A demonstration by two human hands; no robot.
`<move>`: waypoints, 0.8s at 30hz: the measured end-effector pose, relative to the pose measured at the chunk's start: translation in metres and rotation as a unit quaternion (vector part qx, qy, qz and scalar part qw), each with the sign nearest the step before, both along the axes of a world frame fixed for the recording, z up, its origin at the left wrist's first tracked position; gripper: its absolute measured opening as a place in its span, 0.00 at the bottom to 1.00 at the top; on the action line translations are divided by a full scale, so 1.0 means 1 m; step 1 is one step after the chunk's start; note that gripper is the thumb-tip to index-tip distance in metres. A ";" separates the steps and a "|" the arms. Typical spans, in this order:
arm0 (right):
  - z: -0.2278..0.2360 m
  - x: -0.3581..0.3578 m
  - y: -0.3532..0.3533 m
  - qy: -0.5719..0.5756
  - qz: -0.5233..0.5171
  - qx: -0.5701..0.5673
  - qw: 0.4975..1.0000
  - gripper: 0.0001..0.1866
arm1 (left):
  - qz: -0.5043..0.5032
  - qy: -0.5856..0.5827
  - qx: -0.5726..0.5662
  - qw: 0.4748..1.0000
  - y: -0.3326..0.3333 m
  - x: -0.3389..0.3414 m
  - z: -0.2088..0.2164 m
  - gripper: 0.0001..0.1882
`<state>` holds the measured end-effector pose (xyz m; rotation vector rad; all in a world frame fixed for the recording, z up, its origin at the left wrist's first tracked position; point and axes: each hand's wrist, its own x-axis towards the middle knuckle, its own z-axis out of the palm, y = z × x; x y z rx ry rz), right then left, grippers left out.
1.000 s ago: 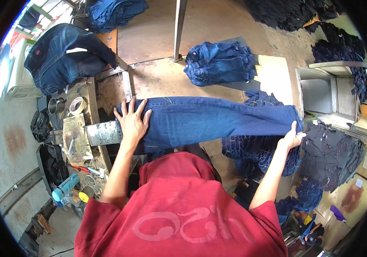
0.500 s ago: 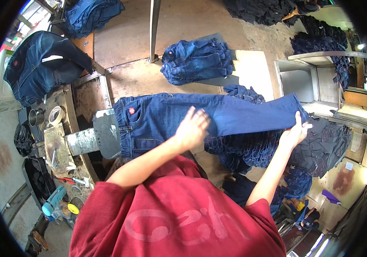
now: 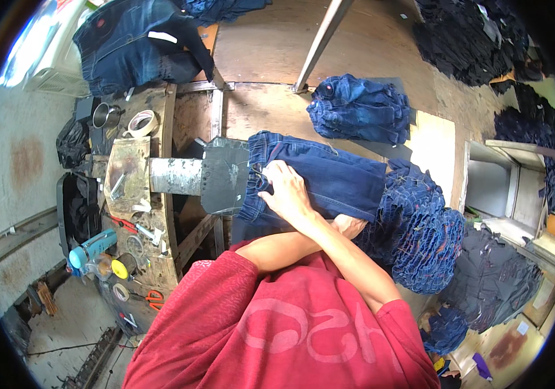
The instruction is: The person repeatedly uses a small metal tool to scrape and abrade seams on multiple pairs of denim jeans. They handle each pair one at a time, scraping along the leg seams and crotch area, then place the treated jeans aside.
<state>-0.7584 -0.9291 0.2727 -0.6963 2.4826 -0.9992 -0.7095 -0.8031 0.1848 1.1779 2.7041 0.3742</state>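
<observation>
A pair of blue jeans [image 3: 329,178] lies doubled over in front of me, its elastic waistband [image 3: 256,170] at the left, over the end of a dark padded board [image 3: 224,176]. My forearms cross. My right hand [image 3: 287,191] reaches over to the left and grips denim beside the waistband, fingers bent and thumb apart below. Under the right forearm, my left hand [image 3: 350,225] is closed at the lower edge of the jeans near the folded end. Its fingertips are partly hidden.
A heap of frayed denim pieces [image 3: 417,227] sits just right of the jeans. Beyond lies a folded jeans stack [image 3: 358,110] near a metal post [image 3: 319,45]. The left bench [image 3: 128,175] holds a tape roll [image 3: 141,123], metal cup [image 3: 106,115], blue bottle [image 3: 93,248] and orange-handled scissors [image 3: 155,299].
The stretched-out jeans leg is now folded back leftward over the jeans. My right hand has moved from the hem to the waistband, my left hand rightward beneath it. The view has shifted left.
</observation>
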 end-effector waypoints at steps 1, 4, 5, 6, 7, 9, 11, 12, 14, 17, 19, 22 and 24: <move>-0.011 0.004 0.001 0.057 0.017 -0.050 0.997 0.20 | 0.002 -0.002 0.005 1.000 0.002 0.002 -0.001 0.34; -0.033 0.008 0.007 0.102 0.026 -0.107 0.989 0.13 | 0.008 -0.005 0.016 1.000 0.002 0.001 0.000 0.34; -0.035 0.008 0.008 0.103 0.019 -0.120 0.987 0.11 | 0.005 -0.004 0.022 1.000 0.002 0.002 0.001 0.34; -0.034 0.006 0.006 0.091 0.029 -0.115 0.989 0.10 | 0.006 -0.004 0.025 1.000 0.002 0.000 0.001 0.33; -0.030 0.004 0.002 0.073 0.035 -0.099 0.992 0.08 | 0.003 -0.004 0.027 1.000 0.003 0.001 0.002 0.33; -0.011 -0.001 -0.004 -0.002 0.025 0.004 1.000 0.06 | -0.006 0.000 0.032 0.999 0.006 0.001 0.000 0.33; 0.024 -0.010 0.000 0.024 0.001 -0.074 0.997 0.01 | -0.013 0.005 0.038 0.999 0.010 -0.001 -0.004 0.33; 0.047 -0.019 0.010 0.090 -0.027 -0.138 0.986 0.02 | -0.016 0.001 0.041 0.999 0.011 -0.002 -0.006 0.32; 0.103 -0.037 0.062 0.181 -0.111 -0.193 0.958 0.05 | -0.008 -0.019 0.057 0.998 0.008 -0.007 -0.002 0.32; 0.198 -0.050 0.182 0.091 -0.269 -0.189 0.940 0.10 | 0.052 -0.064 0.152 0.985 -0.023 -0.021 0.018 0.31; 0.231 -0.059 0.246 0.264 -0.354 -0.069 0.895 0.16 | 0.126 -0.036 0.189 0.973 -0.069 -0.032 0.036 0.34; 0.229 -0.063 0.321 0.256 -0.469 -0.218 0.817 0.13 | 0.282 -0.029 0.115 0.952 -0.158 -0.039 0.052 0.40; 0.209 -0.061 0.358 0.228 -0.508 -0.195 0.808 0.19 | 0.298 -0.020 -0.005 0.954 -0.208 -0.034 0.045 0.44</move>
